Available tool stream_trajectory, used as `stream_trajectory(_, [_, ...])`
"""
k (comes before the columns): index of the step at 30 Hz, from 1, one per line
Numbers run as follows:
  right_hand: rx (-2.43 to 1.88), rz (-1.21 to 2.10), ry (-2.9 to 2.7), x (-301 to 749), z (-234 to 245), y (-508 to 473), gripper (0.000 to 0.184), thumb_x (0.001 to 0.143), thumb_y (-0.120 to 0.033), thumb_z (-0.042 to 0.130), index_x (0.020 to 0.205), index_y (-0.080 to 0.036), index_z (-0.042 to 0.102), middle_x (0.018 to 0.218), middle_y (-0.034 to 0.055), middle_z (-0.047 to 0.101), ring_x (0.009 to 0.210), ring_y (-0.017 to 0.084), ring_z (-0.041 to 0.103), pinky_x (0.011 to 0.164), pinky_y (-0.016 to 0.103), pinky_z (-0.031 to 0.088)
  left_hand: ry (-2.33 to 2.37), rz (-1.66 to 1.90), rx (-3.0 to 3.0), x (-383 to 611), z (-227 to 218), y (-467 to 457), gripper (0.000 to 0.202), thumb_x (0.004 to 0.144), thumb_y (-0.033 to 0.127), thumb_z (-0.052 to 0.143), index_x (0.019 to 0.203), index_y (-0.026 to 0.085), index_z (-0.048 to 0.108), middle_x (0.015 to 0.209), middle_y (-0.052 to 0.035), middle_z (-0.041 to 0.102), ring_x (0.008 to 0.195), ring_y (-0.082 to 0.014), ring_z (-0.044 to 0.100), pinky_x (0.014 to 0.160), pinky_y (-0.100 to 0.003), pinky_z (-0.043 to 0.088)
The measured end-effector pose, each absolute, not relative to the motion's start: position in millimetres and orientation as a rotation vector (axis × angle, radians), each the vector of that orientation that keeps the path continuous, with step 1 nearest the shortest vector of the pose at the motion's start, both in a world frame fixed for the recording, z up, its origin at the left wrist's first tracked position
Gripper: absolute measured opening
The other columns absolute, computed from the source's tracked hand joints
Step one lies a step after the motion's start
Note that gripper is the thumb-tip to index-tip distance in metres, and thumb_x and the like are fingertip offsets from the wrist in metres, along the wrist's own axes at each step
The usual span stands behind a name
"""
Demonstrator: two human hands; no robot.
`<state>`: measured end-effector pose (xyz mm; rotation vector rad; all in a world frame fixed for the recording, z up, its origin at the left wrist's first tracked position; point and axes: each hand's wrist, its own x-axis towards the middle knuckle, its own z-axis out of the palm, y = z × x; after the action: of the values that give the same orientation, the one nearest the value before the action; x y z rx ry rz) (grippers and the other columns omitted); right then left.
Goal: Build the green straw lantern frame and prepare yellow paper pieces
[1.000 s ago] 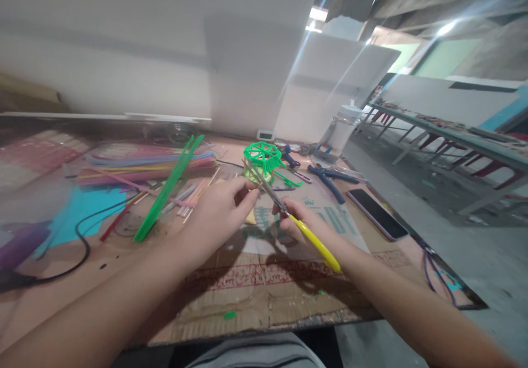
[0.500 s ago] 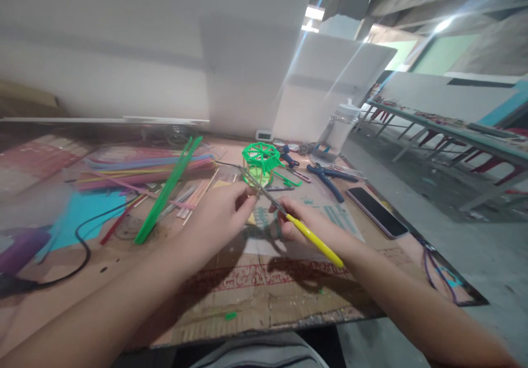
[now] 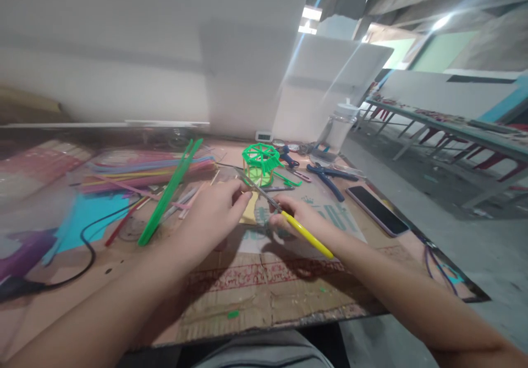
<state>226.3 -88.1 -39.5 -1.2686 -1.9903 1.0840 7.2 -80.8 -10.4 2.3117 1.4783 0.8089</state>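
Observation:
My right hand (image 3: 295, 214) is closed around a pair of yellow-handled scissors (image 3: 305, 233), seen nearly edge-on. Their metal blades slant up and left past the fingertips of my left hand (image 3: 223, 206). Thumb and index finger of that hand are pinched together beside the blades; whatever lies between them is too small or hidden to name. Just behind the blades stands a small green model (image 3: 261, 161) with a spoked, eight-sided top on thin posts above a green base. A piece of yellow paper (image 3: 249, 211) lies below my left fingertips.
Green strips (image 3: 169, 195) and bundled coloured strips (image 3: 152, 172) lie left, with a purple glue gun (image 3: 28, 252) and its black cord. Blue-handled pliers (image 3: 330, 181), a phone (image 3: 377, 211) and a clear bottle (image 3: 336, 131) are right. A small digital display (image 3: 264, 136) stands behind.
The scissors and my right hand have shifted slightly up and left. My left hand has moved a little left, showing more of the yellow paper. The green model stays in place.

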Motion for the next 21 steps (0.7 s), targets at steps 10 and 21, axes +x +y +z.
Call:
stream_trajectory(10, [-1.307, 0.816, -2.063, 238.2, -36.3, -92.5, 0.023, 0.085, -0.043, 0.063, 0.085, -0.020, 0.060, 0.077, 0.0010, 0.061, 0.071, 0.017, 0.054, 0.064, 0.028, 0.041, 1.488, 0.889, 2.235, -4.2, -3.7, -80.2, 0.029, 0.095, 0.041, 0.048, 0.095, 0.021, 0.070, 0.082, -0.0020, 0.073, 0.073, -0.0196, 0.064, 0.063, -0.029, 0.039])
stream_trajectory(21, [-1.774, 0.239, -1.899, 342.1, -33.5, -41.9, 0.049, 0.078, -0.048, 0.073, 0.117, -0.019, 0.064, 0.088, 0.0071, 0.073, 0.078, 0.025, 0.066, 0.069, 0.033, 0.050, 1.895, 0.749, 2.013, -69.3, -21.8, -11.7, 0.037, 0.088, 0.048, 0.056, 0.097, 0.020, 0.079, 0.088, -0.0069, 0.079, 0.082, -0.0272, 0.071, 0.068, -0.032, 0.046])
